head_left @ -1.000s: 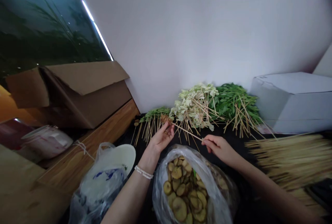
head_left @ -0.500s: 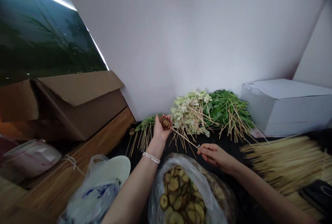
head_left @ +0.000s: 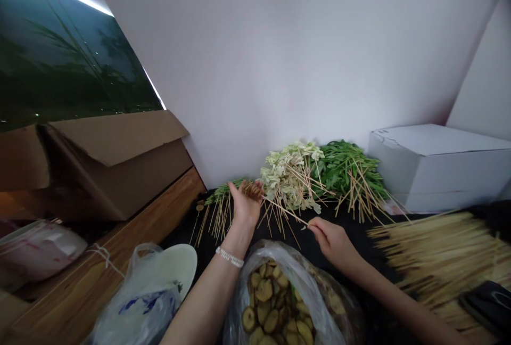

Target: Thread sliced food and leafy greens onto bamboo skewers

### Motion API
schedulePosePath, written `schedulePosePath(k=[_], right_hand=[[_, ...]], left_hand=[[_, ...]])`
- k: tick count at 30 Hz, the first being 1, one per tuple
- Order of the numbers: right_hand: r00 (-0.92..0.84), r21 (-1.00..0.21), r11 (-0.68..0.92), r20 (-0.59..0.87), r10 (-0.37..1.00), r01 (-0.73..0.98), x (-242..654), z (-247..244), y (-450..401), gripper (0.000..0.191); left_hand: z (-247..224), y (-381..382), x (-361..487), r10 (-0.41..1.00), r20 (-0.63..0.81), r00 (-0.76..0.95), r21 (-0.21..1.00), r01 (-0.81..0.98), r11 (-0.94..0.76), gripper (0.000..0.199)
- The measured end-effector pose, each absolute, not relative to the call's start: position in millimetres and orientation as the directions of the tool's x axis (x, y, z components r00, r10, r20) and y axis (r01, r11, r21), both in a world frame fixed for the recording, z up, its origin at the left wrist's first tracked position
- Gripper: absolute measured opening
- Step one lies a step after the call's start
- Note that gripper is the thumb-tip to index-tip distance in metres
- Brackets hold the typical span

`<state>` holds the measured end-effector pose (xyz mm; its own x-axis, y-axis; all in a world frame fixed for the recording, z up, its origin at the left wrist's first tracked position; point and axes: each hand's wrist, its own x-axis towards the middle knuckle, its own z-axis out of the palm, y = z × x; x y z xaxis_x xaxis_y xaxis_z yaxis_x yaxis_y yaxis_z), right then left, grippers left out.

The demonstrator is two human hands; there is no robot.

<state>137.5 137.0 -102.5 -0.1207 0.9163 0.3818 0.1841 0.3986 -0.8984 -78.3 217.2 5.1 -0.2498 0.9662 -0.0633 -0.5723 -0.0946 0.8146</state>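
Note:
In my right hand [head_left: 330, 239] I pinch the blunt end of a thin wooden skewer [head_left: 284, 210], which slants up to the left. A row of brown round slices [head_left: 252, 189], perhaps potato, is threaded at its far end. My left hand [head_left: 246, 211] cups these slices, palm up, thumb standing apart and fingers partly hidden behind them. Below both hands a clear plastic bag [head_left: 315, 286] stands open, filled with loose brown-edged round slices [head_left: 271, 310]. Just beyond my hands lie skewered pale leafy vegetables [head_left: 293, 169].
Skewered dark green leaves [head_left: 345, 169] lie at the back, thinner green skewers [head_left: 219, 212] at left. Many bare skewers [head_left: 431, 249] spread at right, near a white box [head_left: 447, 169]. A cardboard box [head_left: 120, 164], a wooden ledge [head_left: 131, 244] and a bagged white bowl [head_left: 179, 265] flank my left arm.
My left thumb and fingers have opened out somewhat around the slices. My right hand has turned slightly and still pinches the skewer. The view has shifted a little.

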Motion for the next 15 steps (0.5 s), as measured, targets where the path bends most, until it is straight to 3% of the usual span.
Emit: schedulePosePath(k=[3, 6, 7, 8, 10, 12, 15], right_hand=[[-0.198, -0.957, 0.28, 0.262, 0.945, 0.07, 142, -97, 144, 0.037], [-0.268, -0.987, 0.152, 0.162, 0.95, -0.058, 142, -92, 144, 0.045], [-0.286, -0.988, 0.119, 0.142, 0.948, -0.098, 141, -90, 143, 0.047], [-0.302, -0.987, 0.09, 0.128, 0.945, -0.135, 140, -89, 142, 0.048], [-0.334, -0.979, 0.047, 0.113, 0.936, -0.199, 136, -87, 138, 0.05], [-0.36, -0.968, 0.017, 0.108, 0.927, -0.249, 132, -85, 135, 0.051], [-0.374, -0.951, -0.009, 0.113, 0.921, -0.309, 128, -82, 132, 0.05]], left_hand=[[4, 186, -83, 0.968, 0.08, -0.237, 0.897, -0.408, -0.174, 0.088], [1, 160, -90, 0.895, 0.355, -0.269, 0.901, -0.158, -0.405, 0.106], [1, 155, -92, 0.825, 0.52, -0.223, 0.849, 0.032, -0.527, 0.117], [1, 151, -94, 0.717, 0.683, -0.137, 0.724, 0.253, -0.641, 0.123], [2, 149, -95, 0.517, 0.849, 0.113, 0.362, 0.589, -0.722, 0.117], [5, 151, -93, 0.47, 0.837, 0.28, 0.145, 0.716, -0.683, 0.098], [5, 157, -89, 0.481, 0.828, 0.288, 0.091, 0.778, -0.622, 0.095]])
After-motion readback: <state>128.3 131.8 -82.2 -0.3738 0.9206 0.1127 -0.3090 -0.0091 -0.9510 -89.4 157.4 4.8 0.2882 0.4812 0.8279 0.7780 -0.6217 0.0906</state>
